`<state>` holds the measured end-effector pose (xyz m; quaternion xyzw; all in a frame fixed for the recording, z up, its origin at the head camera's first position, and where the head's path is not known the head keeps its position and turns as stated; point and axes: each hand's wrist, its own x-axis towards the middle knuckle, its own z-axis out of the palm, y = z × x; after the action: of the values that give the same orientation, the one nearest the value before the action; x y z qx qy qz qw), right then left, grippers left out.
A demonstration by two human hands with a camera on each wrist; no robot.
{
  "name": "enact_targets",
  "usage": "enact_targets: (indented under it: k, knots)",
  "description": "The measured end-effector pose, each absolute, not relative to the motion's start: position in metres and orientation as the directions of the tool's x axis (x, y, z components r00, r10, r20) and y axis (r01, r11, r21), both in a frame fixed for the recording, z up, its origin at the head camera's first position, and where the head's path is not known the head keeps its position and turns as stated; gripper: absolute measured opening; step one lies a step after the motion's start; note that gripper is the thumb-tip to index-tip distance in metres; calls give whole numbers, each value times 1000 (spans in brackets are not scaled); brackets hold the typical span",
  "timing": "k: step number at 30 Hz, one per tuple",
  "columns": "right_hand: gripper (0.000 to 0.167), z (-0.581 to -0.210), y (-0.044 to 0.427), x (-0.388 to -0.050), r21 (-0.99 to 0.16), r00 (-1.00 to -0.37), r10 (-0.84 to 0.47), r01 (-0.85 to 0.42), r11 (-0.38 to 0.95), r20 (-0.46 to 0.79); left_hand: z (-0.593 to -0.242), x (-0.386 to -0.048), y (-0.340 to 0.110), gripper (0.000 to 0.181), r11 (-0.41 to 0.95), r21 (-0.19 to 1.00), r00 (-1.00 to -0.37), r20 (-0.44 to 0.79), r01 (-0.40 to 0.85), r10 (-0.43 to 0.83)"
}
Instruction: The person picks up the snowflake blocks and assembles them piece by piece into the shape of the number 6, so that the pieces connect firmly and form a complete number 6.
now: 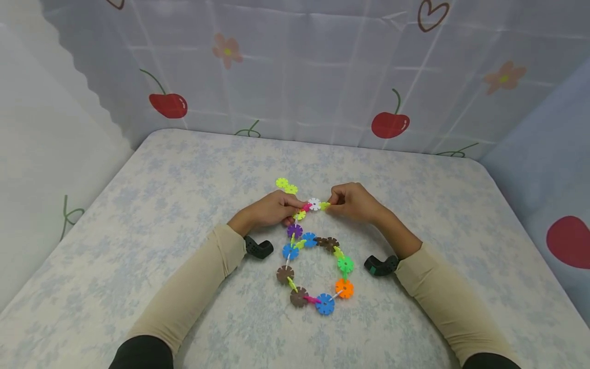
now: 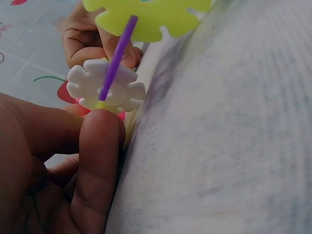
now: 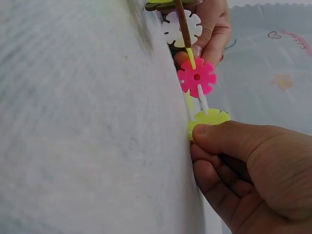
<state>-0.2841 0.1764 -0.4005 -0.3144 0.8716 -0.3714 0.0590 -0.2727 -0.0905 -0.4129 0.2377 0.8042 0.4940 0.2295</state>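
A chain of notched plastic snowflake discs lies on the table, its lower part looped into a ring with a blue disc [image 1: 325,304] at the bottom. From the ring's top a purple disc [image 1: 295,231] leads up to the left hand [image 1: 272,209]. Thumb and fingers of that hand pinch the chain beside a pink disc [image 3: 197,77]; which disc they grip is partly hidden. A white disc [image 1: 314,204] sits between the hands. The right hand [image 1: 357,203] pinches a yellow disc [image 3: 212,117] at the chain's right end, thumb on top.
Two joined yellow discs [image 1: 286,185] lie just beyond the left hand. The wrists wear black camera mounts [image 1: 259,248]. The table [image 1: 203,169] has a pale floral cover, with a printed curtain [image 1: 295,77] behind it.
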Motion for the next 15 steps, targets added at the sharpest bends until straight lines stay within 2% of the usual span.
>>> enact_targets:
  k: [8,15]
  knots:
    - [26,-399,173,-284,-672,-776,-611,-538,508,160,-413,-274,-91,32,389,909,-772,-137,152,621]
    - [20,-399,171,-285,-668,-781,-608,-529,524,141,-413,-275,-95,32,425,895,-781,-166,136,602]
